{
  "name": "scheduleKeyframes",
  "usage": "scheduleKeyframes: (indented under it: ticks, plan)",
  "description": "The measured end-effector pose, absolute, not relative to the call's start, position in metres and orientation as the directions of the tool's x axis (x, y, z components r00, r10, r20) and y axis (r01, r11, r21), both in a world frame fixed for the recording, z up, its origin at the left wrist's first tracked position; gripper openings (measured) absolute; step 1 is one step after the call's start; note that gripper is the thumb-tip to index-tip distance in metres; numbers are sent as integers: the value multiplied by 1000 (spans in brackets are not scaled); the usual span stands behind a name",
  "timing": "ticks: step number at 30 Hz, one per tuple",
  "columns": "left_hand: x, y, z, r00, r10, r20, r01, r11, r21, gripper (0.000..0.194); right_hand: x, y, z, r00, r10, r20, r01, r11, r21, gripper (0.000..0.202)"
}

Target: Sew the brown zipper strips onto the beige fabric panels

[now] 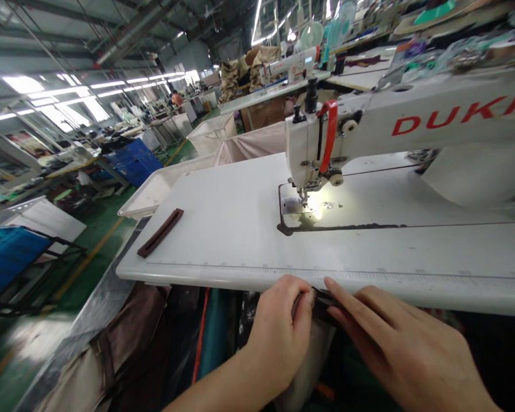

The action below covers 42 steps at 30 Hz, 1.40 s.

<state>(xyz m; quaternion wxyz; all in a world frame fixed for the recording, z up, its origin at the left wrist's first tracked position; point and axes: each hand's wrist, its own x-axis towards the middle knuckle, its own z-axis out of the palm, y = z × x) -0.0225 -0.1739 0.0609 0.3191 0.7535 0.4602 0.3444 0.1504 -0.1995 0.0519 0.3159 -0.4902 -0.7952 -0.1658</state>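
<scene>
My left hand (278, 329) is closed in a pinch on a dark piece of fabric (324, 298) at the table's front edge. The other end of that fabric lies between the thumb and fingers of my right hand (401, 337). Much of the piece is hidden by my fingers, so its full shape cannot be made out. Beyond my hands stands a white sewing machine (311, 154) with a lit needle area and red lettering. A narrow dark brown fabric strip (161, 233) with a slit along it lies on the left of the white table (236, 229).
A ruler scale (257, 270) runs along the table's front edge. Brown and beige cloth (124, 343) hangs below at the left. Pale bins (214, 133) stand behind the table, and a blue crate (135, 162) is on the green floor. Another sewing machine (292, 64) is farther back.
</scene>
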Motion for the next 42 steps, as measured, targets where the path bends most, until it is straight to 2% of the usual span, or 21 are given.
scheduleKeyframes:
  ticks: [6,17,24,30,36,42]
  plan:
    - [-22,-173,62,349,910,224,505,-385,773,13,153,-203,47,-368,645,670,884,466,37,27]
    - [-22,-172,61,361,908,213,518,-386,764,13,154,-204,45,-366,666,650,882,471,14,31]
    - [-24,-171,61,393,890,232,523,-423,740,14,155,-204,49,-402,683,609,884,463,64,32]
    - [-25,-169,63,462,846,267,552,-510,660,16,154,-203,54,-430,683,591,872,484,75,37]
    - [-26,-166,67,548,783,294,578,-609,543,19,154,-199,63,-489,638,595,850,501,162,41]
    - [-26,-163,65,593,754,283,546,-635,547,20,153,-196,66,-508,632,585,847,490,206,38]
